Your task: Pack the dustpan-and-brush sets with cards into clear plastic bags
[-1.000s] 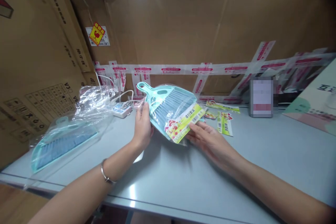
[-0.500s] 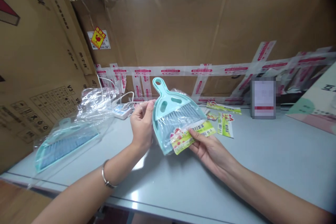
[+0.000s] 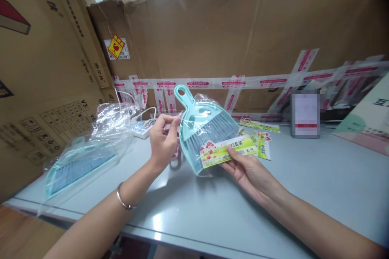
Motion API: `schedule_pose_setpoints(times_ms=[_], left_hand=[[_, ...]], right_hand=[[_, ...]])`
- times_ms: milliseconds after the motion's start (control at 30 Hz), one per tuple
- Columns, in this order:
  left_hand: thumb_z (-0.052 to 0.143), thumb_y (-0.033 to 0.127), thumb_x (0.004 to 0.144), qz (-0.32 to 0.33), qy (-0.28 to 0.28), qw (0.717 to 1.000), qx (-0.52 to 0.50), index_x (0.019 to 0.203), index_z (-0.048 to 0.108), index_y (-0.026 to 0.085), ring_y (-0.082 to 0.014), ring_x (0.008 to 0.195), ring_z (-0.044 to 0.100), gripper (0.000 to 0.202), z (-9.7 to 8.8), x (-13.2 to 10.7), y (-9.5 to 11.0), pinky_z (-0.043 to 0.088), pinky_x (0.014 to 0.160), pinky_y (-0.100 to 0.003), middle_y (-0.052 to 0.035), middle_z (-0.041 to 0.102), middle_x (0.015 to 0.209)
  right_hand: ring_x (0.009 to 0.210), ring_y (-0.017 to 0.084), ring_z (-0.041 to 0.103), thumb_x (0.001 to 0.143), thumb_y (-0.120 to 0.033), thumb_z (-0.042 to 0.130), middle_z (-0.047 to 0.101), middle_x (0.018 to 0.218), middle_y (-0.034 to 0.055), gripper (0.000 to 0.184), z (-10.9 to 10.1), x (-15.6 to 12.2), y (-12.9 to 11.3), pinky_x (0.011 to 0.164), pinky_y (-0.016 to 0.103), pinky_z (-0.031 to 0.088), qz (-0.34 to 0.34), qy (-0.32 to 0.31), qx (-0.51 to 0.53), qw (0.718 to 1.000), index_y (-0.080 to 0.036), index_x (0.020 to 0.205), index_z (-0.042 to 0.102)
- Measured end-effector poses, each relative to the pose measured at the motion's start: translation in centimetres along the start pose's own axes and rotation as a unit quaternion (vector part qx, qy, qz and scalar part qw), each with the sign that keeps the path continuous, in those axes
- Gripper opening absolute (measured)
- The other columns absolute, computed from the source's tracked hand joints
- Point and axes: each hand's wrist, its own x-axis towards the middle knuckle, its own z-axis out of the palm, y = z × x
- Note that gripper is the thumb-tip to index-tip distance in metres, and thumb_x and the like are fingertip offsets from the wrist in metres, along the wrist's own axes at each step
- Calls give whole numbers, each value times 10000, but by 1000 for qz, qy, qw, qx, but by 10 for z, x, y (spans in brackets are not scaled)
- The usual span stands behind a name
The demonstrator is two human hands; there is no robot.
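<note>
"Where's the dustpan (image 3: 194, 114)?"
"Above the bench (image 3: 243, 222): my left fingers (image 3: 173, 130) seem pinched on its clear bag (image 3: 203, 97), my right fingers (image 3: 236, 154) closed on the label (image 3: 217, 155)."
"Step?"
"Handling packaging, I'd judge; next calls for steady pinches."

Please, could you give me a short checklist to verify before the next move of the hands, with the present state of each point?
1. Right hand holds the label card: ok, thumb on its front.
2. Left hand grips the clear film: cannot tell, contact is unclear.
3. Brush sits against the dustpan: ok.
4. Dustpan free of the clear film: not ok, film shines over it.
5. Pink thing by the left hand identified: cannot tell, mostly hidden.
6. Phone-like device apart from both hands: ok.
</note>
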Motion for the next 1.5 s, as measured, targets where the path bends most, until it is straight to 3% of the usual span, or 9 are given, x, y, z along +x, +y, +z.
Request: schedule_pose_setpoints(times_ms=[133, 433, 633, 833, 933, 1067, 1200, 1400, 1500], left_hand=[[558, 266, 859, 136, 16, 990, 32, 801, 556, 177, -82, 567, 571, 106, 5, -1, -5, 453, 520, -197, -3, 625, 695], [559, 264, 863, 132, 38, 989, -54, 799, 473, 199, -64, 611, 540, 125, 33, 11, -2, 437, 544, -183, 32, 493, 723], [558, 331, 856, -37, -99, 990, -91, 712, 470, 190, -62, 506, 489, 219, 30, 1, 5, 410, 448, -177, 30, 510, 644], [615, 376, 802, -127, -39, 982, -131, 688, 484, 182, -71, 546, 524, 260, 25, 12, 5, 447, 489, -184, 21, 557, 664], [650, 420, 764, -212, -142, 959, -122, 706, 514, 174, -70, 562, 538, 288, 17, 20, 1, 422, 479, -170, 20, 570, 682], [588, 599, 749, -328, -290, 891, -121, 830, 597, 166, -96, 549, 565, 441, -2, 34, -7, 360, 421, -169, -29, 613, 691], [658, 557, 710, -296, -312, 897, -106, 735, 598, 158, -71, 423, 489, 404, -12, 42, -9, 318, 365, -176, -13, 569, 574], [729, 402, 686, -231, -246, 938, -85, 607, 508, 165, -35, 377, 428, 333, -9, 39, -8, 310, 334, -151, 32, 531, 537], [677, 436, 740, -237, -327, 913, -59, 641, 554, 166, -54, 432, 498, 313, -16, 41, -5, 363, 371, -153, -5, 596, 597]], right_hand=[[708, 157, 678, 598, -140, 811, 707, 880, 67, 300, -2, 1, 2, 598, 222, 587, 18, -14, 2, 1000, -130, 852, 650], [765, 157, 665, 576, -198, 829, 699, 881, 36, 338, -3, 3, 1, 607, 222, 565, -45, -13, 10, 999, -162, 855, 642], [815, 179, 669, 577, -243, 831, 702, 944, 24, 417, -4, 3, -6, 642, 258, 577, -94, -14, 19, 995, -201, 945, 641], [755, 178, 670, 555, -250, 837, 702, 869, 25, 484, 1, -3, -10, 546, 219, 555, -121, -6, -31, 992, -194, 996, 643], [773, 182, 670, 531, -227, 843, 703, 888, 29, 523, -1, -3, -13, 569, 218, 567, -123, 17, -31, 992, -191, 1011, 639], [802, 193, 670, 556, -202, 824, 704, 923, 41, 493, -4, -2, -16, 583, 236, 583, -104, 18, -35, 994, -183, 1011, 635], [787, 196, 672, 574, -203, 816, 706, 911, 41, 468, -4, -3, -15, 588, 244, 587, -97, 9, -48, 994, -183, 1006, 638], [799, 208, 671, 561, -212, 823, 706, 894, 40, 522, -4, -4, -14, 594, 252, 584, -123, 16, -65, 990, -180, 1045, 631], [784, 203, 670, 544, -207, 831, 706, 901, 42, 531, -5, -4, -13, 579, 248, 580, -110, 28, -64, 992, -178, 1036, 634]])
